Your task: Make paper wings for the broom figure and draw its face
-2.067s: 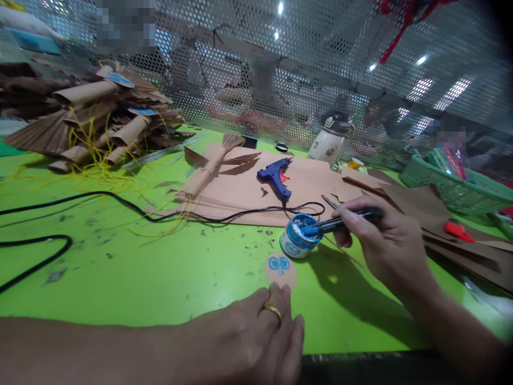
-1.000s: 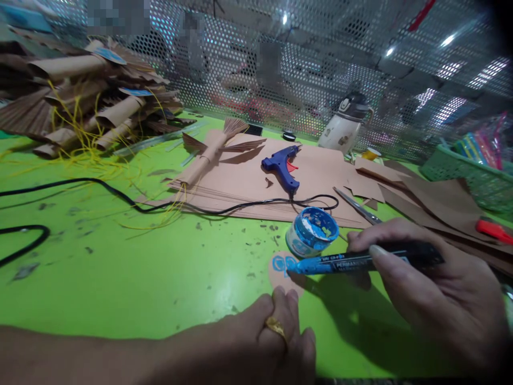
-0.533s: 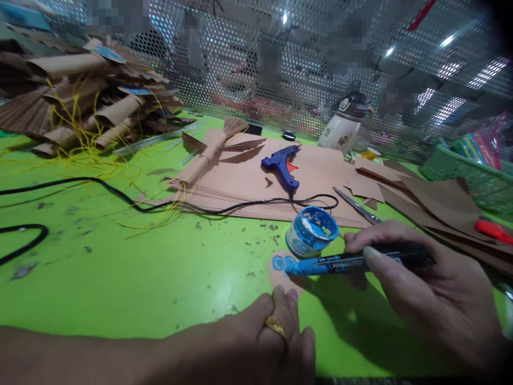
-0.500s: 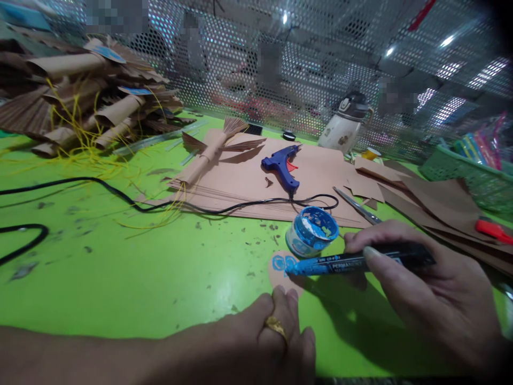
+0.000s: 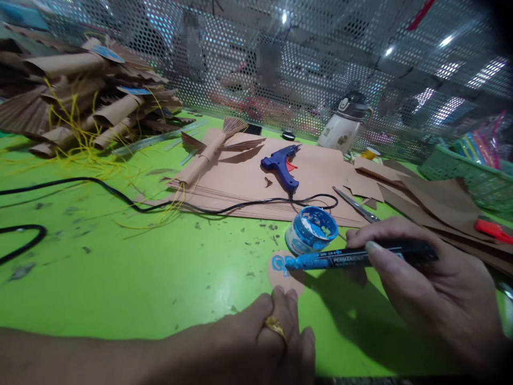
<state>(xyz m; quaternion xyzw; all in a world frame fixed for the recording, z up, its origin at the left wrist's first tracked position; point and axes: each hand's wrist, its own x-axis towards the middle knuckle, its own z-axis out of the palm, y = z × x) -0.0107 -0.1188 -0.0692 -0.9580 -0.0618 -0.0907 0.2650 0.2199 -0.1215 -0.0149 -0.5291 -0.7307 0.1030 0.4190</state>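
My right hand (image 5: 433, 289) is closed around a black permanent marker (image 5: 372, 258) whose front end is smeared with blue paint. The marker's tip touches a small round brown paper disc (image 5: 276, 280) bearing blue outlined marks. With fingers pressed together, my left hand (image 5: 276, 331) pins the disc's near edge to the green table; a gold ring is on one finger. Just behind the disc, an open jar of blue paint (image 5: 306, 243) has smeared walls.
A blue glue gun (image 5: 282, 166) and a rolled-paper figure (image 5: 206, 155) lie on brown sheets (image 5: 320, 166). Scissors (image 5: 355, 203) point toward the back. A black cord (image 5: 176, 205) crosses the table (image 5: 160, 283). Paper figures (image 5: 72, 101) pile at left; a green basket (image 5: 460, 171) stands at right.
The marker's tip has shifted slightly up and left on the disc, and more of the blue line below the outlined marks shows. My left hand stays in place.
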